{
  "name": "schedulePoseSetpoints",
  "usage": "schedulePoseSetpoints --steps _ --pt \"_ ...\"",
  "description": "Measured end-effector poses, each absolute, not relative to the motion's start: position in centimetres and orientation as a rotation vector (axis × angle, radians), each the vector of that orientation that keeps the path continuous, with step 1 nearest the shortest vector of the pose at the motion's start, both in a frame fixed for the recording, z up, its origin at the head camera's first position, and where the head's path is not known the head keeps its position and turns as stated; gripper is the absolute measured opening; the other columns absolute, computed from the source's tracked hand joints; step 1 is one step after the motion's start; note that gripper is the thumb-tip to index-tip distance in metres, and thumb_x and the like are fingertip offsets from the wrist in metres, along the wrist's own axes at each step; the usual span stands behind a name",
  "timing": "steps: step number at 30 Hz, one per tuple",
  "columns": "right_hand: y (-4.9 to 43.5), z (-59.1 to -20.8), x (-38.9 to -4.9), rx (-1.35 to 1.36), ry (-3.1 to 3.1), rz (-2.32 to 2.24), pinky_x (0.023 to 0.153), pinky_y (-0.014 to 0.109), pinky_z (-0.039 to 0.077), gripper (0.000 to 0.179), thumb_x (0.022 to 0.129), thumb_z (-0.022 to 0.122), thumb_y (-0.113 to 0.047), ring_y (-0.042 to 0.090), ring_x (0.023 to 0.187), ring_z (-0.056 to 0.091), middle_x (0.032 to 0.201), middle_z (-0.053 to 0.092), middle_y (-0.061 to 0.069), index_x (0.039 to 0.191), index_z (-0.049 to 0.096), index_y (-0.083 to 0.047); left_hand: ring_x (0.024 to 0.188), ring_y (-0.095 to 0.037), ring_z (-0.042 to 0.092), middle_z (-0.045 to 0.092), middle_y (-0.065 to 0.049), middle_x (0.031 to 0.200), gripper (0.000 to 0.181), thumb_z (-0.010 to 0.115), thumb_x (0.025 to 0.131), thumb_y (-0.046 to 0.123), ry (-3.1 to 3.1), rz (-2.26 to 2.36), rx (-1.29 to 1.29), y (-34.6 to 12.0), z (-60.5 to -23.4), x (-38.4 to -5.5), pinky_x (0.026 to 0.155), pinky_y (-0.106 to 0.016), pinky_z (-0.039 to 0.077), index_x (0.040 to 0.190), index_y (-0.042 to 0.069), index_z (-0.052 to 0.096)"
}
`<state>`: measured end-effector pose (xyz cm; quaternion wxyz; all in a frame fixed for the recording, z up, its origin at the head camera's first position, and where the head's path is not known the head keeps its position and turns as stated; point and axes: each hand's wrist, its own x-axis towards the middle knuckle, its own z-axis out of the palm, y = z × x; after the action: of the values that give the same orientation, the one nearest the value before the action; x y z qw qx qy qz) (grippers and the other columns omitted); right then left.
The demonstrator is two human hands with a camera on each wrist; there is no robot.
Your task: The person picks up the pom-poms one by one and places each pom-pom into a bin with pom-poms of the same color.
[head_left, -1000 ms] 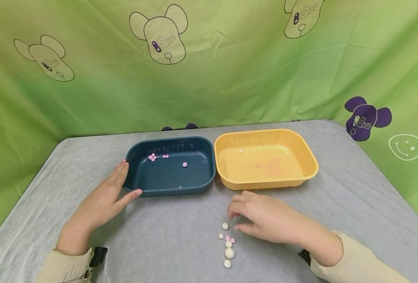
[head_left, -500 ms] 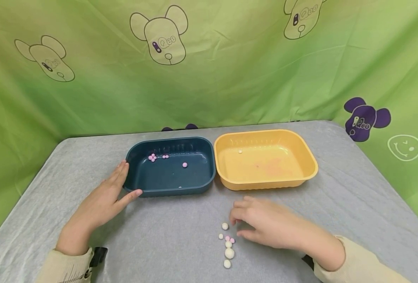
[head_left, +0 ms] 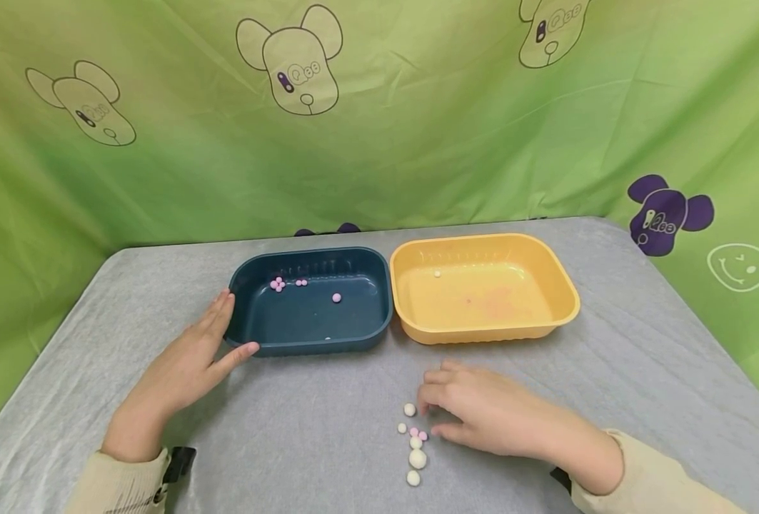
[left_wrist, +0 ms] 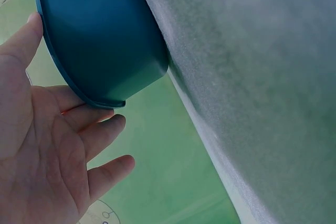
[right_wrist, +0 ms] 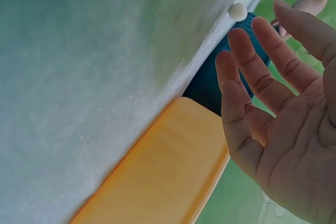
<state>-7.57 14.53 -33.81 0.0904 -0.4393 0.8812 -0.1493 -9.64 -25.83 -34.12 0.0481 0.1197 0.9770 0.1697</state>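
Note:
My left hand (head_left: pixel 183 368) rests against the near left corner of a dark blue plastic basin (head_left: pixel 315 348), its fingers extended along the rim and the thumb on the front edge. In the left wrist view the fingertips touch the outside of the basin (left_wrist: pixel 105 35). My right hand (head_left: pixel 482 407) hovers with loosely bent fingers and nothing in them, just right of a white ball (head_left: pixel 409 410). Below that ball lie a smaller white ball (head_left: pixel 402 428), a pair of pink balls (head_left: pixel 418 434), and a column of white balls (head_left: pixel 417 458). The right wrist view shows the palm bare.
A yellow basin (head_left: pixel 482 333) stands against the blue one's right side, with a tiny white ball (head_left: pixel 437 274) inside. Several pink balls (head_left: pixel 278 285) lie in the blue basin. Grey cloth covers the table (head_left: pixel 302 442); a green printed curtain (head_left: pixel 418 143) hangs behind.
My right hand has drifted slightly down and to the right, staying beside the white balls. My left hand and both basins hold their places.

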Motion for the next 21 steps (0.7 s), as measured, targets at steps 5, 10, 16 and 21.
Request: schedulePoseSetpoints --steps 5,10,16,21 --pt "14.37 -33.92 -7.32 -1.266 2.610 -0.429 0.071 0.022 0.048 0.014 0.084 0.078 -0.025 0.002 0.088 0.049 0.092 0.057 -0.019 0.091 0.066 -0.026 0.154 -0.038 0.013 0.004 -0.016 0.167 0.093 0.046 0.099 0.060 2.977 0.527 0.369 -25.82 -34.07 -9.58 0.117 -0.065 0.023 0.158 0.000 0.007" --pt "14.23 -34.14 -7.31 -1.249 2.599 -0.422 0.072 0.024 0.049 0.014 0.084 0.077 -0.026 0.002 0.090 0.050 0.094 0.058 -0.020 0.091 0.066 -0.027 0.154 -0.038 0.013 0.005 -0.016 0.167 0.093 0.046 0.099 0.060 2.976 0.524 0.371 -25.84 -34.12 -9.60 0.117 -0.064 0.023 0.158 0.000 0.007" --pt "14.05 -34.39 -7.36 -1.300 2.588 -0.423 0.070 0.025 0.049 0.015 0.084 0.078 -0.028 0.002 0.090 0.051 0.094 0.057 -0.021 0.089 0.064 -0.030 0.154 -0.038 0.013 0.006 -0.018 0.167 0.093 0.046 0.099 0.060 2.977 0.520 0.377 -25.84 -34.12 -9.64 0.117 -0.064 0.023 0.158 -0.001 0.008" --pt "13.91 -34.46 -7.30 -1.276 2.587 -0.424 0.070 0.024 0.049 0.014 0.084 0.078 -0.029 0.001 0.089 0.051 0.091 0.057 -0.021 0.089 0.065 -0.029 0.154 -0.038 0.014 0.007 -0.018 0.167 0.092 0.047 0.099 0.059 2.982 0.519 0.383 -25.80 -34.03 -9.63 0.117 -0.064 0.024 0.158 -0.002 0.010"
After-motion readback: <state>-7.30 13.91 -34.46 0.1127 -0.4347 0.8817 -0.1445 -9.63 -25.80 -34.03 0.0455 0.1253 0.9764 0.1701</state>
